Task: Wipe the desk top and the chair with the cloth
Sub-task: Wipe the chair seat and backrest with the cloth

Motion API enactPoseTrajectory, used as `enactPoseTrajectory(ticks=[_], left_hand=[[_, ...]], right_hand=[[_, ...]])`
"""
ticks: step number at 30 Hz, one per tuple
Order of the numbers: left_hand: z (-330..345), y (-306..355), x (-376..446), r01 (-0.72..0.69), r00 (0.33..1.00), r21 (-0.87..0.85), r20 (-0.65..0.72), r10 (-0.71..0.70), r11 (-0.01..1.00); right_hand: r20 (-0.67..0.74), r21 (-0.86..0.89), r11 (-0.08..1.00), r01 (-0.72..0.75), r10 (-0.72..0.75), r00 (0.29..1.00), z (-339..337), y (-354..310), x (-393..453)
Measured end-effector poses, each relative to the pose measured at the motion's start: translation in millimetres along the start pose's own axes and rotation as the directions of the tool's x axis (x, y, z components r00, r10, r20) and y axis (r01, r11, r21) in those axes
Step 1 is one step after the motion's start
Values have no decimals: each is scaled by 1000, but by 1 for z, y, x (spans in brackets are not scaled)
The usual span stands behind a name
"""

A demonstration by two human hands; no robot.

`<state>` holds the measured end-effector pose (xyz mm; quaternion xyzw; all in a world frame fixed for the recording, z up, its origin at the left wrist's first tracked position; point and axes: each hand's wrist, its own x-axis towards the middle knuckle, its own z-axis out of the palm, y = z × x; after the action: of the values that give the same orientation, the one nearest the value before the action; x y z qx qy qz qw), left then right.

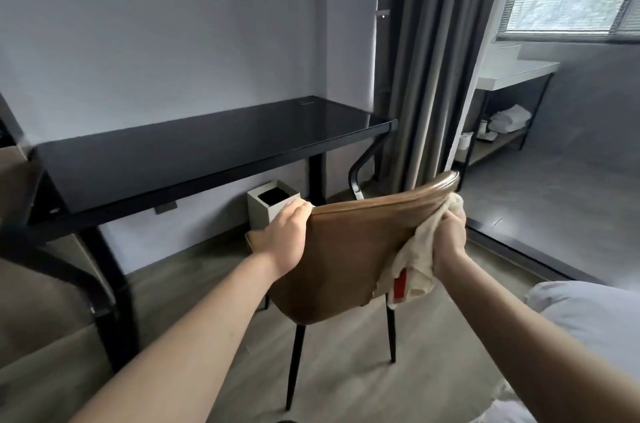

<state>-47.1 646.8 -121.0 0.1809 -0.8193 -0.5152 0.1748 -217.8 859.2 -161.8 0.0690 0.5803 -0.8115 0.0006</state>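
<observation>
A brown leather chair (349, 249) on thin black legs stands in front of me, its back towards me. My left hand (289, 232) grips the left end of the backrest's top edge. My right hand (450, 239) holds a cream cloth (415, 260) with a red tag, bunched against the right side of the backrest near the top. Behind the chair stands the black glass-topped desk (194, 149), its top bare.
A small grey bin (272, 202) sits on the floor under the desk, just beyond my left hand. Grey curtains (429, 59) hang to the right of the desk. A white-topped shelf unit (512, 76) stands by the window. A pale bed corner (588, 315) lies at lower right.
</observation>
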Motion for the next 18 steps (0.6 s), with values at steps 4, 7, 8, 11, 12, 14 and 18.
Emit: enactPoseTrajectory(ticks=[4,7,8,11,12,14,18], left_hand=[[1,1,1,-26,1000,21,-12,26,999],[0,3,-2,-22,1000,27,-4,22,999],[0,3,-2,-21,1000,21,-4,21,1000],[-3,6,0,26,1000,14,-18,-26,1000],[-3,8,0,31,999,30,-10,-31,999],[-3,10,-2,31,1000,41,2,-31,999],[-1,7,-2,41,999,-5,-23,-41,999]], right_hand=[[-80,-25,994,-110,108,991,12,-1,-30],[-74,-57,966,-250,246,966,32,5,-88],[-76,-43,960,-276,272,959,42,12,-104],[-82,-11,945,-328,326,942,76,29,-150],[-60,18,939,-344,344,937,85,35,-157],[-11,53,922,-384,385,923,93,35,-166],[-54,45,946,-320,323,945,73,21,-147]])
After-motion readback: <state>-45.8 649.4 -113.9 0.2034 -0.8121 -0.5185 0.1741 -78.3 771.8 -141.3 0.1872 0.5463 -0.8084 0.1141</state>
